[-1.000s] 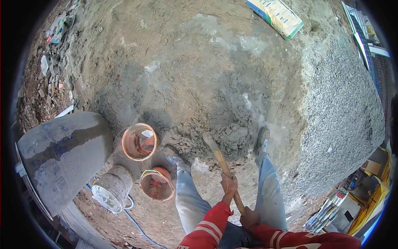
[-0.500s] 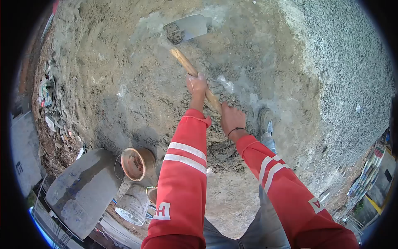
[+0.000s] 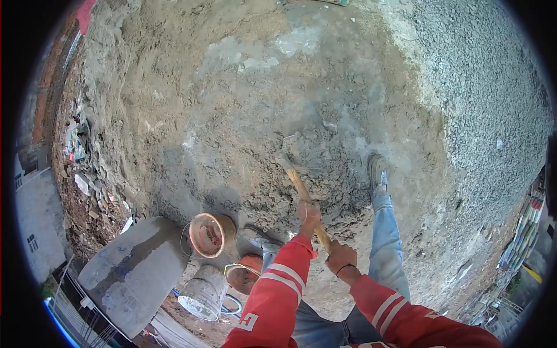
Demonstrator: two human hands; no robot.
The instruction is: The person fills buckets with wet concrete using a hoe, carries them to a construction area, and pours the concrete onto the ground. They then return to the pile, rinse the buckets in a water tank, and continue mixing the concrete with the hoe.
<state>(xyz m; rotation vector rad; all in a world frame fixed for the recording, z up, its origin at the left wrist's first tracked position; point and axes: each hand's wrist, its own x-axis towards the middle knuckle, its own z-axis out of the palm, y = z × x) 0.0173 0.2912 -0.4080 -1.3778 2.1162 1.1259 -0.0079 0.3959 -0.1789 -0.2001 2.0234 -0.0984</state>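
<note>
My left hand (image 3: 308,213) is wrapped round the middle of the wooden handle of a hoe (image 3: 299,184). My right hand (image 3: 342,256) grips the same handle lower down, nearer my body. The handle slants up and to the left, and its far end meets a heap of wet grey mortar mix (image 3: 325,168). Most of the hoe's blade is hidden in the mix; only a small pale edge shows. Both my feet stand beside the heap.
A large bed of grey gravel (image 3: 487,87) lies to the right. At lower left are a wheelbarrow-like tray (image 3: 133,284), an orange bucket (image 3: 227,226), a reddish bucket (image 3: 244,274) and a whitish bucket (image 3: 200,293). Rubble (image 3: 96,194) lines the left edge.
The hoe has come from farther out, where its blade showed above the ground, back towards me into the mortar mix. Both my hands have moved down with it, still gripping.
</note>
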